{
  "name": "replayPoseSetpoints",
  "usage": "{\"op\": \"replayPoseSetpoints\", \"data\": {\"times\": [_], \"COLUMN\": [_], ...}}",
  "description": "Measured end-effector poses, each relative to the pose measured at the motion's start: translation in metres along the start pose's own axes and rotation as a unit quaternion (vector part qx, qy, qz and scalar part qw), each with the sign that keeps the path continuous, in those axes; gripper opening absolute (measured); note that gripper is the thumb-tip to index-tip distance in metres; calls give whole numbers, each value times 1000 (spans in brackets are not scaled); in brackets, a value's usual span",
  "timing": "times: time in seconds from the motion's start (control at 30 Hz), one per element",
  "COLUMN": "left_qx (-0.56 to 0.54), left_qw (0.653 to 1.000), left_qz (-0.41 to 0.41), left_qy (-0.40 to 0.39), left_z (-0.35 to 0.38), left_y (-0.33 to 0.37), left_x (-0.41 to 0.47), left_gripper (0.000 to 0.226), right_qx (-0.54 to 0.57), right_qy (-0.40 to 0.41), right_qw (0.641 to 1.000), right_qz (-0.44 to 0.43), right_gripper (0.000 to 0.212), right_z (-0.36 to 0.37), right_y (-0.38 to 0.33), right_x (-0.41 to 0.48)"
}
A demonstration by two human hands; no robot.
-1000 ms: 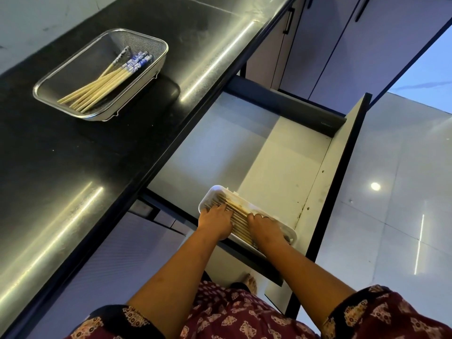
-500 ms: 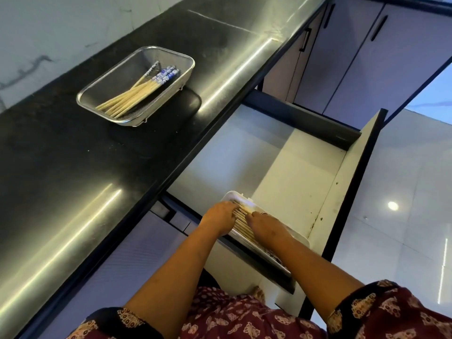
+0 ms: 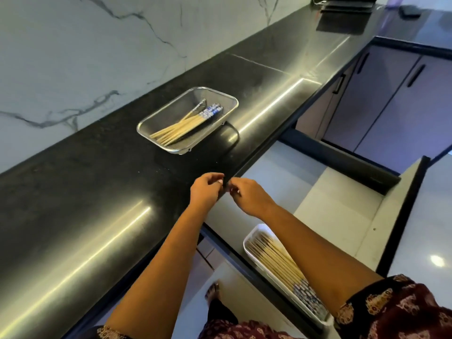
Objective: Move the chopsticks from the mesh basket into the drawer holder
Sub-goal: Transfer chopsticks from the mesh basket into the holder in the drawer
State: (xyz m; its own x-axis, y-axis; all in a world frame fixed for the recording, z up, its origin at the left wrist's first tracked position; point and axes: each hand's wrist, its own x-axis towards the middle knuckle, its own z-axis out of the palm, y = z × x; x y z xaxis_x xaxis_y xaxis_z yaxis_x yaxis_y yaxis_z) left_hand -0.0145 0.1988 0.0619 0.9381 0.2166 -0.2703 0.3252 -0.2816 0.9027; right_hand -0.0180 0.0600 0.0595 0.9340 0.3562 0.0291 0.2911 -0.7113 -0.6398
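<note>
A rectangular metal mesh basket (image 3: 159,117) stands on the black counter and holds several wooden chopsticks (image 3: 181,127) with blue-patterned tops. In the open drawer below, a white holder (image 3: 249,238) carries several more chopsticks (image 3: 276,263) laid side by side. My left hand (image 3: 205,192) and my right hand (image 3: 247,194) hover close together over the counter's front edge, between basket and holder. Both have loosely curled fingers and hold nothing.
The black counter (image 3: 97,204) runs along a marbled wall. The open drawer (image 3: 342,204) juts out to the right, its front panel (image 3: 403,216) standing tall. Dark items (image 3: 342,18) lie at the counter's far end. Cabinet doors (image 3: 391,94) are behind the drawer.
Both hands have left the chopsticks in the white holder and risen to the counter's edge. The camera has tilted up, showing more of the wall and counter.
</note>
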Motion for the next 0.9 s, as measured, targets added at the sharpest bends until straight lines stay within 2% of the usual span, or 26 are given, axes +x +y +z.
{"op": "replayPoseSetpoints", "data": {"times": [0.1,0.27,0.37,0.43,0.5,0.57,0.63,0.7,0.8,0.9], "left_qx": [-53,-110,-137,-105,-57,-12,49,124,265,363], "left_qw": [998,990,988,992,997,999,997,990,961,928], "left_qz": [4,19,-33,-63,-58,-25,7,36,74,82], "left_qy": [46,85,56,21,15,39,53,60,45,-2], "left_z": [-23,-60,-81,-94,-104,-115,-123,-129,-136,-140], "left_y": [20,52,64,71,77,80,80,80,80,80], "left_x": [20,57,80,96,110,127,143,157,175,188], "left_gripper": [20,19,14,12,12,11,16,22,28,30], "right_qx": [52,124,149,160,190,288,411,483,505,490], "right_qy": [29,52,60,63,65,38,4,4,34,62], "right_qw": [998,990,987,985,979,948,881,824,787,770], "right_qz": [-34,-30,-17,-6,36,130,235,298,352,404], "right_gripper": [12,14,14,13,12,10,10,20,39,43], "right_z": [-13,-27,-29,-29,-27,-20,-14,-8,5,15], "right_y": [-25,-65,-81,-90,-95,-101,-106,-108,-105,-98], "right_x": [31,84,113,134,154,179,204,225,249,265]}}
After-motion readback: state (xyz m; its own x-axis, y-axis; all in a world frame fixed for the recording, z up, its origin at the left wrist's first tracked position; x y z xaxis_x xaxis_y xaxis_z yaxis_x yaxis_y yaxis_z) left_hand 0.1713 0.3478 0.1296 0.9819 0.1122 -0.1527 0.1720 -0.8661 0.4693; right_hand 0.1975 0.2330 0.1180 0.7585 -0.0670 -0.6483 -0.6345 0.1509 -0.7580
